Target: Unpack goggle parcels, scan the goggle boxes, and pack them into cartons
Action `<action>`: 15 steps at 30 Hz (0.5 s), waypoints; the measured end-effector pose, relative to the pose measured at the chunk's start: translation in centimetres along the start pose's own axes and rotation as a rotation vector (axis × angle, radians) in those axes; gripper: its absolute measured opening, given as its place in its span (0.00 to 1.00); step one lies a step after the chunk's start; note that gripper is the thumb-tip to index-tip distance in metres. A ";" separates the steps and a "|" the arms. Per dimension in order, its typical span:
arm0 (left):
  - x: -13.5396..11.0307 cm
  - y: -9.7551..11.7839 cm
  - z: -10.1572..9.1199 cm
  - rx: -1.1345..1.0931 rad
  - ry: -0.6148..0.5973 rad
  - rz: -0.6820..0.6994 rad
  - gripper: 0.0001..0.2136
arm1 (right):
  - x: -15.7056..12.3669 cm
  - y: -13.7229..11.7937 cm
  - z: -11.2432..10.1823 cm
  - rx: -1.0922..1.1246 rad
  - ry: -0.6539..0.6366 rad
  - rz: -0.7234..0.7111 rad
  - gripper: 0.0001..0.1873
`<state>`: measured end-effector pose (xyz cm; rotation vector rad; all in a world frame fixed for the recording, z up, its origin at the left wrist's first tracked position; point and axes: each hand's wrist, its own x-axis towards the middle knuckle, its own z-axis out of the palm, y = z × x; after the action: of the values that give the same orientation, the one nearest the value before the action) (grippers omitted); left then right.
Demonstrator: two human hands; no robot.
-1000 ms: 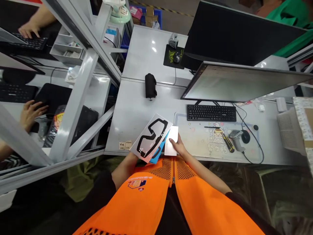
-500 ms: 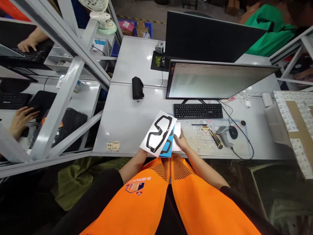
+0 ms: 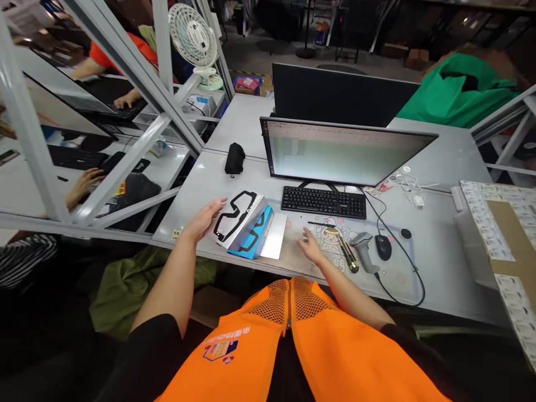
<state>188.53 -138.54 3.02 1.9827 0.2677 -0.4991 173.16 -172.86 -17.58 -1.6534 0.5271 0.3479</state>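
Left-hand fingers (image 3: 213, 209) had opened and rested at the edge of the black-and-white printed sheet (image 3: 237, 220), now set down with the blue box (image 3: 251, 245) and white card (image 3: 274, 237) on the bench (image 3: 218, 181), while open right-hand fingers (image 3: 304, 241) had moved off to the right.

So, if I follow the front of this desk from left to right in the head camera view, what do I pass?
Left hand, printed white-and-blue package, white sheet, right hand, yellow-and-black screwdriver, handheld barcode scanner, black computer mouse
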 end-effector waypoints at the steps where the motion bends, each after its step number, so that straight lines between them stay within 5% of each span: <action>1: -0.6 0.9 -0.2 0.094 -0.011 0.037 0.33 | -0.7 1.2 -2.7 -0.018 0.058 -0.032 0.48; 3: -1.9 2.4 0.5 0.320 -0.006 0.103 0.36 | -2.0 3.6 -8.2 -0.054 0.189 -0.062 0.46; 8: -3.6 4.8 5.9 0.884 0.093 0.118 0.57 | -4.6 7.9 -19.7 -0.201 0.563 -0.040 0.42; 11: -4.3 5.4 7.3 1.012 0.170 0.097 0.55 | -5.2 8.6 -23.4 -0.309 0.658 -0.067 0.38; 15: -7.1 4.8 6.8 0.768 0.121 0.198 0.53 | -4.7 7.9 -24.7 -0.474 0.634 -0.030 0.32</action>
<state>182.58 -146.54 7.51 2.7562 -0.0687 -0.3818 163.29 -197.23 -18.13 -2.2383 0.9392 -0.1014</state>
